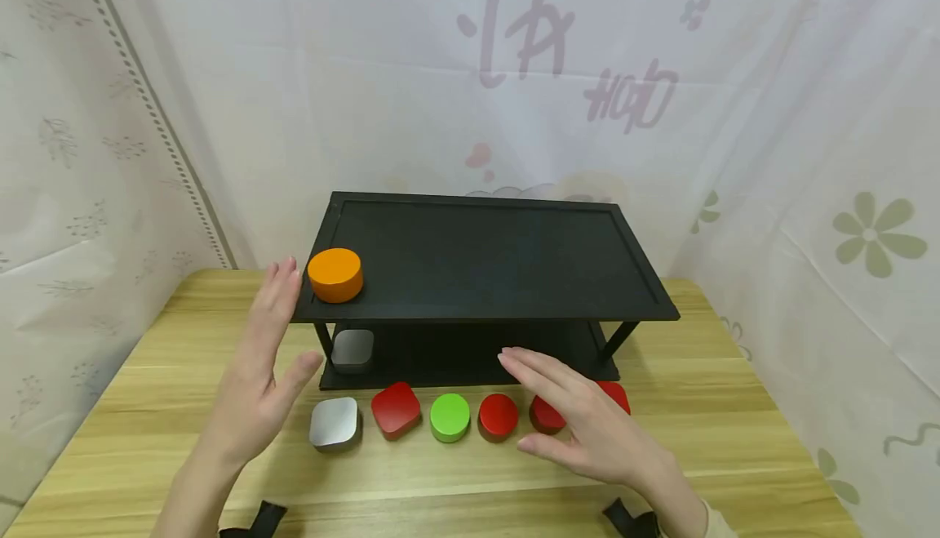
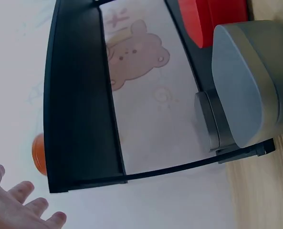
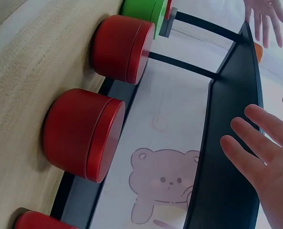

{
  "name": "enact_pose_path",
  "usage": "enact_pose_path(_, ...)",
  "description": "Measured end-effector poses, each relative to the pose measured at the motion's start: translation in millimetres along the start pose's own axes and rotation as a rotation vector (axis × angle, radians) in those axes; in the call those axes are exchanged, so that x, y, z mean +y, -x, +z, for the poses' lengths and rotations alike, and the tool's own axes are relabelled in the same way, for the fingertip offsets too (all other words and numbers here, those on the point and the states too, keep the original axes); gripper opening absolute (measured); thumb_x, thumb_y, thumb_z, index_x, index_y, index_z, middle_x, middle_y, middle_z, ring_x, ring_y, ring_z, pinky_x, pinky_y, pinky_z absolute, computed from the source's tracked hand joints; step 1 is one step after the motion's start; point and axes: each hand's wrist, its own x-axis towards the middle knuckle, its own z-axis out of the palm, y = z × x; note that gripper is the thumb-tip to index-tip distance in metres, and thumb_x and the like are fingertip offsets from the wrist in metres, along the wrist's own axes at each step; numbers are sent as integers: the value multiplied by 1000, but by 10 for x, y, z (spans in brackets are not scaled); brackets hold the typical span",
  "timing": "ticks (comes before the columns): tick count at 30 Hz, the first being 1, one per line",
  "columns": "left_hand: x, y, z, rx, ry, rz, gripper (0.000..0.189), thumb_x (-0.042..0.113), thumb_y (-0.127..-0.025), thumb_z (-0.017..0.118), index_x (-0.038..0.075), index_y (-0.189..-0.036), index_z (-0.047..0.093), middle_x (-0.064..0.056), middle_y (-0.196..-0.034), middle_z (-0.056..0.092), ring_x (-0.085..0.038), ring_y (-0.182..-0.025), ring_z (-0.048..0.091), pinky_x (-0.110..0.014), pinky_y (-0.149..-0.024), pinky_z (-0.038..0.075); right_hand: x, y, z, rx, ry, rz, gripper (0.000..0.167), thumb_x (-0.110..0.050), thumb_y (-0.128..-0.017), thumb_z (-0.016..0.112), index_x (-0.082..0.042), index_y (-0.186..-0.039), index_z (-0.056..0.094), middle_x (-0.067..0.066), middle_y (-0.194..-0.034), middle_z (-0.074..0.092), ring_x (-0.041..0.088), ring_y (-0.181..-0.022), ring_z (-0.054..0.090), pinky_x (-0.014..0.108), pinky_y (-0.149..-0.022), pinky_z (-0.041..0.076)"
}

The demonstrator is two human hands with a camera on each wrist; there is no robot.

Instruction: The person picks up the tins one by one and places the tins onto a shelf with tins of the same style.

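An orange round tin point(image 1: 335, 275) stands at the left end of the top of a black two-tier rack point(image 1: 485, 260). Just left of it is my left hand point(image 1: 250, 391), fingers straight and thumb spread, holding nothing. Below, a silver square tin point(image 1: 352, 350) sits on the lower shelf. My right hand point(image 1: 587, 428), also with extended fingers and nothing in it, hovers over the right end of a row of tins. It partly covers a red round tin point(image 1: 545, 415) and a red tin point(image 1: 615, 395) at the row's end. In the right wrist view, its fingers point(image 3: 248, 155) overlap the rack's top.
Along the rack's front, on the wooden table point(image 1: 411, 489), the row continues leftward: a red round tin point(image 1: 498, 417), a green round tin point(image 1: 450, 417), a red square tin point(image 1: 396, 410) and a silver square tin point(image 1: 334, 424). Printed curtains point(image 1: 367, 73) hang behind and at both sides.
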Motion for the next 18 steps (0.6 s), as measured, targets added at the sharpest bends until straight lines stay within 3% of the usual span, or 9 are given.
enact_pose_path(7, -88, -1, 5, 50, 52, -65, 72, 10, -102, 60, 15, -165, 25, -4, -174, 19, -12, -162, 13, -13, -128, 12, 45, 28, 3, 28, -2, 48, 81, -44, -93, 75, -22, -161, 36, -4, -162, 43, 15, -147, 44, 40, -110, 55)
enact_pose_path(13, -121, -3, -5, 11, 126, -248, 77, 7, -102, 57, 29, -165, 20, 5, -173, 21, 0, -157, 19, -5, -121, 19, 73, 68, -12, 30, -18, 102, 86, -38, -89, 80, -23, -161, 36, -5, -162, 43, 16, -147, 44, 42, -110, 55)
enact_pose_path(18, -163, -17, -21, -36, 266, -382, 71, 12, -108, 48, 33, -165, 14, 2, -173, 20, -6, -157, 24, 0, -113, 30, 83, 78, -23, 35, -31, 125, 84, -38, -90, 79, -24, -161, 36, -5, -162, 43, 16, -147, 44, 41, -111, 54)
